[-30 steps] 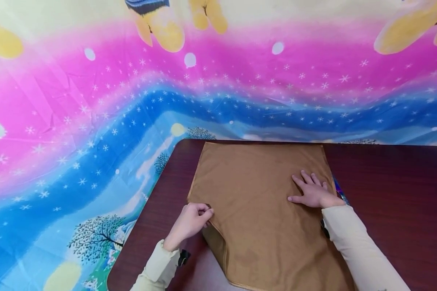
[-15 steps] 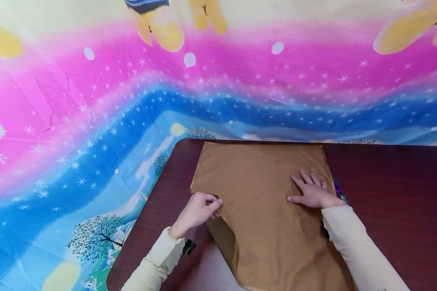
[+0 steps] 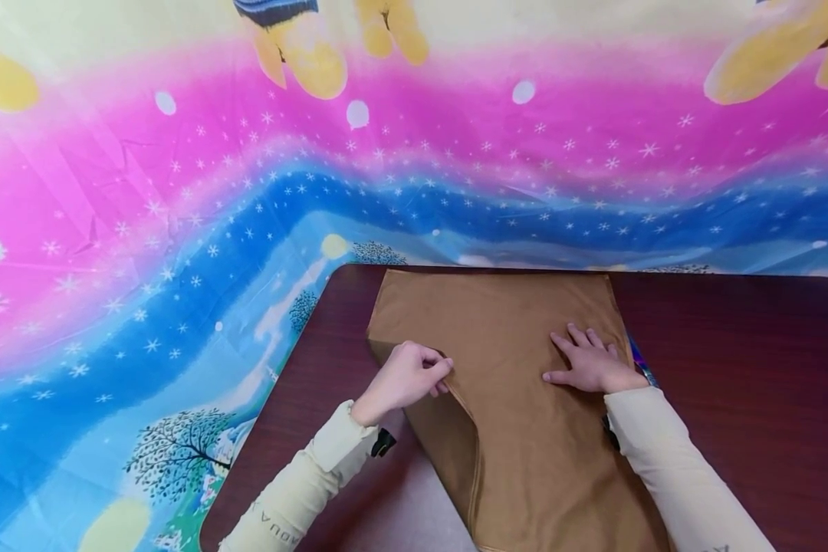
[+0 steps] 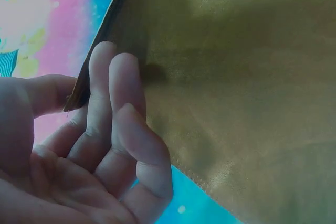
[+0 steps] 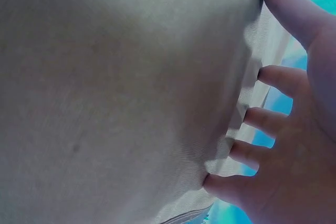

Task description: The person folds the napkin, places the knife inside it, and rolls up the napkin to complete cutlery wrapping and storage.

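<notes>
A brown cloth (image 3: 497, 322) with stitched edges lies in layers over the table, reaching from the far edge to the bottom of the head view. At its left side my left hand (image 3: 407, 376) pinches the border of the upper layer between thumb and fingers and holds it raised. Below that border a lower brown layer shows. In the left wrist view the lifted edge runs between the thumb and fingers (image 4: 100, 77). My right hand (image 3: 589, 364) rests on the cloth near its right edge, fingers spread, fingertips (image 5: 268, 72) touching the fabric.
The dark red-brown table (image 3: 745, 383) extends to the right. A small shiny blue-purple strip (image 3: 643, 364) shows from under the cloth beside the right wrist. Behind and to the left hangs a printed pink and blue backdrop (image 3: 145, 230).
My left hand has moved right and away from me, drawing the upper layer's edge with it, so more of the lower layer shows. The right hand has stayed in place.
</notes>
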The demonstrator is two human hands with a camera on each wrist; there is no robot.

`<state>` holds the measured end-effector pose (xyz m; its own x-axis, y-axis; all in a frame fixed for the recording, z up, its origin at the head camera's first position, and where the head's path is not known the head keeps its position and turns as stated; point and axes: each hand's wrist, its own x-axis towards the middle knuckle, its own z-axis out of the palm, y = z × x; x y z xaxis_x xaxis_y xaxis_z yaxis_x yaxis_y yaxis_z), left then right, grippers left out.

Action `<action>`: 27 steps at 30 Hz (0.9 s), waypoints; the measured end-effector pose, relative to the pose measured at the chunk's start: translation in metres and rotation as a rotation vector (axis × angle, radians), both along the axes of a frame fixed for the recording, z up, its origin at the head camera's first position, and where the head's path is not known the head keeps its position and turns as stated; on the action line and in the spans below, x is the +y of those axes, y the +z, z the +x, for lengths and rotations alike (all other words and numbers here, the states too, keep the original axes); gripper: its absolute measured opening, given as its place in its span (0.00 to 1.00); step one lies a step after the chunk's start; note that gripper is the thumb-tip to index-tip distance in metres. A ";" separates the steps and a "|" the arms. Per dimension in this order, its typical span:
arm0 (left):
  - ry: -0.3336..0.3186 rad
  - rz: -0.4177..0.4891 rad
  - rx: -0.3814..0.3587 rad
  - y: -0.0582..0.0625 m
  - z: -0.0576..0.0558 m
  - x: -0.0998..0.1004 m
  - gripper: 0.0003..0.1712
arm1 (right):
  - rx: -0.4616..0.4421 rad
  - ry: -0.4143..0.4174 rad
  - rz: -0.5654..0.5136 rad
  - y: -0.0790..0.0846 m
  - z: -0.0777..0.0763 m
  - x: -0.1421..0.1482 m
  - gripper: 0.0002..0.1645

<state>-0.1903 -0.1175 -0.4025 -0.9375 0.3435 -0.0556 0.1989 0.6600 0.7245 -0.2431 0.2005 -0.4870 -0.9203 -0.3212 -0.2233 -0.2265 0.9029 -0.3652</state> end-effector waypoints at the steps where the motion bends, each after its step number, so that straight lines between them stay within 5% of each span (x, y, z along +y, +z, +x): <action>1: -0.005 -0.001 -0.001 0.001 -0.002 0.003 0.16 | 0.000 0.000 0.003 0.000 0.000 0.000 0.52; 21: -0.004 0.070 -0.076 0.011 -0.028 0.047 0.14 | 0.061 -0.010 -0.004 0.001 0.000 -0.005 0.47; 27: -0.014 0.075 -0.064 0.011 -0.034 0.057 0.14 | 0.097 0.034 -0.129 0.006 -0.003 -0.009 0.40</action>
<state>-0.2241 -0.0603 -0.3918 -0.9278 0.3622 -0.0893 0.1593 0.6011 0.7832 -0.2462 0.1916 -0.4814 -0.9235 -0.3731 -0.0886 -0.2964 0.8411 -0.4524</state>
